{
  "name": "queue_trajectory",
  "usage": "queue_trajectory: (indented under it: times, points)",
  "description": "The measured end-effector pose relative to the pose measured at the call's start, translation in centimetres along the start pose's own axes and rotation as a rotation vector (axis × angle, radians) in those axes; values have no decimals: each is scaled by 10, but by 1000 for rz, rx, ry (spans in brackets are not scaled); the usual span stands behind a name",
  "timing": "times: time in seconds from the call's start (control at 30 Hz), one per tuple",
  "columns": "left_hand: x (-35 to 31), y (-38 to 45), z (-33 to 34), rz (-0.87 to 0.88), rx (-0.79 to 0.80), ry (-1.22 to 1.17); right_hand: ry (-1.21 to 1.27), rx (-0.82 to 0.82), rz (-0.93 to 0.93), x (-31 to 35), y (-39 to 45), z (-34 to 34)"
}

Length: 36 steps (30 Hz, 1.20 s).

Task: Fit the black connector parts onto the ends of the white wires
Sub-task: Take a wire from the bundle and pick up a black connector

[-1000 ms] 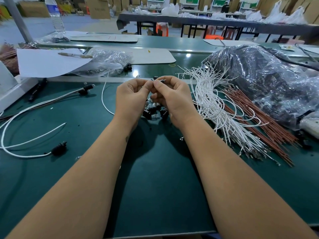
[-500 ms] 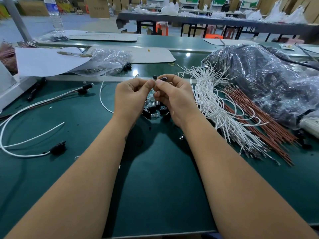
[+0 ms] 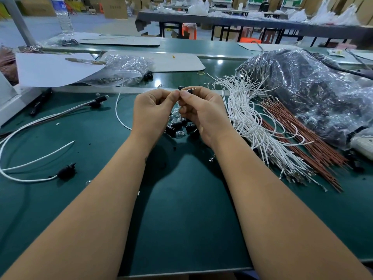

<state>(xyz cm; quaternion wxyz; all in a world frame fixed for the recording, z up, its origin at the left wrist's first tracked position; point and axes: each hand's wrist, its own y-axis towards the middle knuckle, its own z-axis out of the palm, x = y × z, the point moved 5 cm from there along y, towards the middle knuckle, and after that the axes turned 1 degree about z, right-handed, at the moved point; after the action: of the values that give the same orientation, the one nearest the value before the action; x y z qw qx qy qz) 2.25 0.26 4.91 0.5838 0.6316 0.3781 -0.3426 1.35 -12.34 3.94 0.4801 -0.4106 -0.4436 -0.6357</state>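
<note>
Both hands meet above the green bench, thumbs nearly touching. The right hand (image 3: 201, 112) pinches a small black connector (image 3: 186, 89) between thumb and fingertips, closed snug on it. The left hand (image 3: 153, 110) is curled shut too, probably on the white wire (image 3: 119, 112) that loops away to the left, though the actual contact is hidden. These bits look feather-light, the wire floppy, so gripping close to the wire's tip seems smart. Spare connectors (image 3: 177, 128) sit under the hands, the wire bundle (image 3: 248, 118) just right.
</note>
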Motion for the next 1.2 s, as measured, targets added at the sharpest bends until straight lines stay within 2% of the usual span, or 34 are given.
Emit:
queue_trajectory:
  times: [0.47, 0.77, 0.87, 0.97, 1.07, 1.2]
  points:
    - [9, 5, -3, -43, -2, -10, 23, -60, -25, 4, 2, -9]
    - [13, 7, -7, -61, -38, -18, -77, -101, -86, 10, 2, -14]
    - [18, 7, -8, -47, -24, 66, -192, -59, -107, 12, 3, -16]
    - [16, 4, -4, 45, 4, 316, -350, -39, -111, 10, 2, -13]
    - [13, 1, 1, 130, 52, 458, -479, -47, -139, 10, 1, -9]
    - [8, -2, 0, 200, 17, 560, -849, -64, -252, 25, -3, -9]
